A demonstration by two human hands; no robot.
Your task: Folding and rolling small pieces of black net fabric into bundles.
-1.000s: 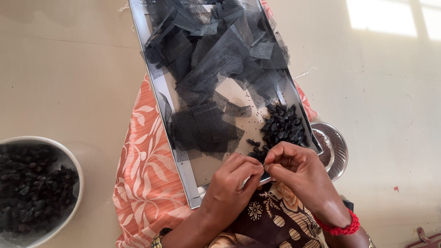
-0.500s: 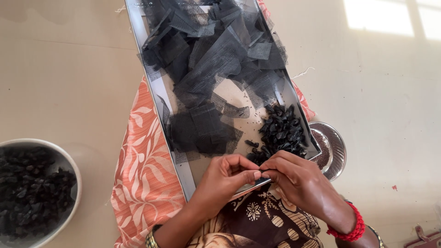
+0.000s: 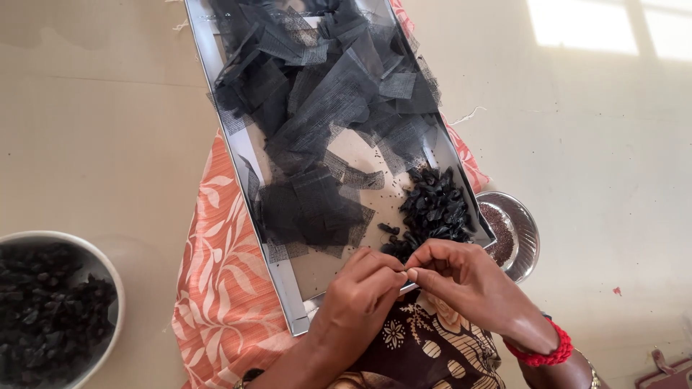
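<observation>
Dark shrivelled pods [image 3: 435, 210] lie heaped just beyond the grip, inside the long steel tray's [image 3: 285, 288] near edge. Left hand [image 3: 360, 302] and right hand [image 3: 465, 277] meet fingertip to fingertip, pinched together on something too small to tell. Black mesh squares [image 3: 317, 108] crowd the tray farther off; bare floor [image 3: 613, 144] opens rightward.
</observation>
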